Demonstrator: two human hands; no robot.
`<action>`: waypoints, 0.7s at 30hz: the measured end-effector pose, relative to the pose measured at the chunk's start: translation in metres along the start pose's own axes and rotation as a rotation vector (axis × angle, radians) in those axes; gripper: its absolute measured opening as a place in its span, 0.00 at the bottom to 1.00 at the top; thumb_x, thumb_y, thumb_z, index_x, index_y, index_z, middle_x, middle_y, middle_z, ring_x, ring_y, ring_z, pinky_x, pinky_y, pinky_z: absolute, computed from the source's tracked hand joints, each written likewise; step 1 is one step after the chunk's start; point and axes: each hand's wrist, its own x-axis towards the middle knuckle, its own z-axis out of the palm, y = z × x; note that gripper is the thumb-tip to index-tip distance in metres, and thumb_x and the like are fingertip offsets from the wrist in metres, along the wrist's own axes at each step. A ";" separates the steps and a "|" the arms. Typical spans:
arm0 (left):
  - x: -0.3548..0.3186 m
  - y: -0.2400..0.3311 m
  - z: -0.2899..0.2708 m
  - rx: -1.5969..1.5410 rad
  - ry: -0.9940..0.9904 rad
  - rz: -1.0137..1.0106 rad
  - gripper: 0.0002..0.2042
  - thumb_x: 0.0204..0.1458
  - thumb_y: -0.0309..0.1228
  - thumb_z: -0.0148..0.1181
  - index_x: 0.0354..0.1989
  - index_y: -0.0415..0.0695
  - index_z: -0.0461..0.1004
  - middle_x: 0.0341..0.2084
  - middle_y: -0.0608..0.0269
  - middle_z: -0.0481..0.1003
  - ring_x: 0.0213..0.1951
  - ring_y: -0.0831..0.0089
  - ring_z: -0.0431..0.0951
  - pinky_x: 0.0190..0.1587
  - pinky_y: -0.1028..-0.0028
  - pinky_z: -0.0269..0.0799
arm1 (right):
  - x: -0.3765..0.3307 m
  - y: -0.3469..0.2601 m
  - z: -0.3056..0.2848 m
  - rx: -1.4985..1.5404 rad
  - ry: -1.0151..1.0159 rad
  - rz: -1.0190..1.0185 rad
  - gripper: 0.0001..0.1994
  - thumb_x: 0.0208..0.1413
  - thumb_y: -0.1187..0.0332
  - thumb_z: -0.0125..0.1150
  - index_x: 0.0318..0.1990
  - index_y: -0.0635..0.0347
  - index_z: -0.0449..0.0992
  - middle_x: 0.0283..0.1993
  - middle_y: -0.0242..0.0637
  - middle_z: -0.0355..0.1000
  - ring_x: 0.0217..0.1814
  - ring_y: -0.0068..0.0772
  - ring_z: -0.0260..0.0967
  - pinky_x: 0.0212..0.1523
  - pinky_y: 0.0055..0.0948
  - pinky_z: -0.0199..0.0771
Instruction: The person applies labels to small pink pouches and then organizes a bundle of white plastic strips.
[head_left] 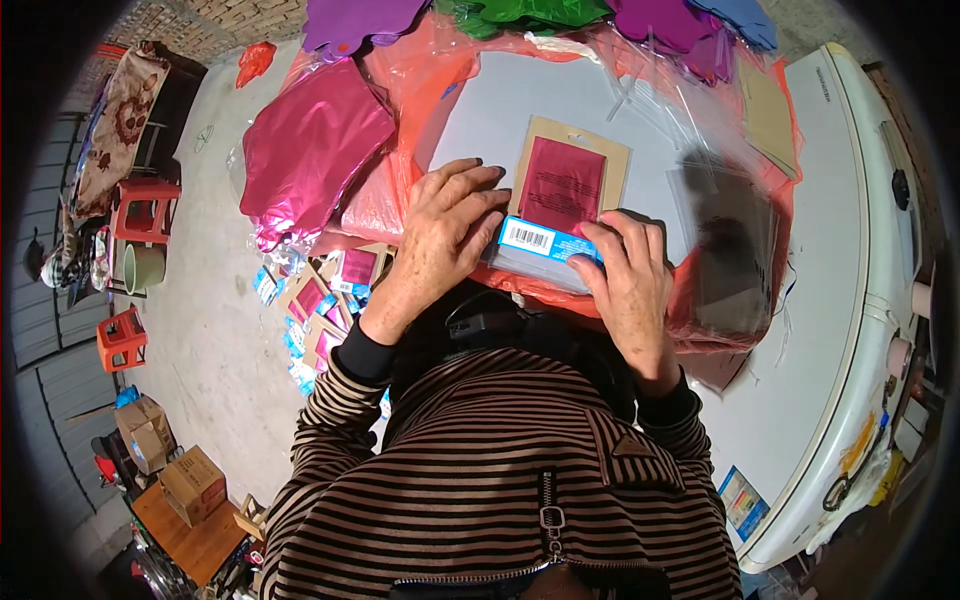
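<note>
A tan backing card (617, 172) with a hang hole lies on a grey-white board (480, 130) in front of me, inside a clear sleeve. On the card sits a magenta foil piece (563, 180), and a blue label (530, 238) with a barcode crosses its lower end. My left hand (450, 225) rests with fingers stretched and slightly apart at the label's left end and the card's left edge. Thumb and bent fingers of my right hand (630, 275) close on the label's right end.
Red plastic sheeting (410, 90) wraps the work surface. Stacked magenta foil shapes (320, 150) lie at its left, with purple (360, 20) and green ones (525, 12) at the far edge. Clear sleeves (725, 260) sit at right. Finished-looking packs (315, 310) pile on the floor; a white vehicle (830, 300) stands right.
</note>
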 end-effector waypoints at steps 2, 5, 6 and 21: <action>-0.001 0.003 -0.003 0.041 -0.019 0.032 0.13 0.54 0.27 0.60 0.47 0.40 0.78 0.50 0.54 0.73 0.57 0.57 0.69 0.59 0.61 0.63 | 0.000 0.000 0.001 0.000 0.001 0.002 0.22 0.42 0.66 0.73 0.47 0.56 0.76 0.50 0.32 0.69 0.50 0.38 0.64 0.44 0.35 0.73; 0.000 0.005 -0.006 -0.031 0.031 -0.047 0.14 0.53 0.30 0.62 0.47 0.39 0.77 0.49 0.55 0.74 0.57 0.57 0.69 0.59 0.60 0.62 | -0.002 0.000 0.002 0.014 0.017 0.007 0.23 0.41 0.66 0.73 0.48 0.57 0.75 0.49 0.32 0.70 0.50 0.38 0.65 0.45 0.34 0.72; 0.000 0.007 -0.008 -0.033 0.029 -0.047 0.14 0.53 0.30 0.62 0.47 0.39 0.77 0.49 0.55 0.74 0.57 0.57 0.69 0.59 0.60 0.62 | -0.002 0.001 0.003 0.013 0.015 0.009 0.23 0.41 0.66 0.73 0.48 0.57 0.75 0.49 0.32 0.70 0.50 0.38 0.65 0.45 0.34 0.72; 0.011 0.019 0.009 -0.072 -0.149 0.113 0.31 0.47 0.38 0.69 0.60 0.41 0.68 0.62 0.51 0.66 0.65 0.53 0.63 0.64 0.58 0.61 | 0.000 -0.001 -0.006 0.077 -0.010 -0.025 0.24 0.43 0.66 0.72 0.50 0.59 0.74 0.49 0.35 0.70 0.50 0.41 0.65 0.47 0.36 0.71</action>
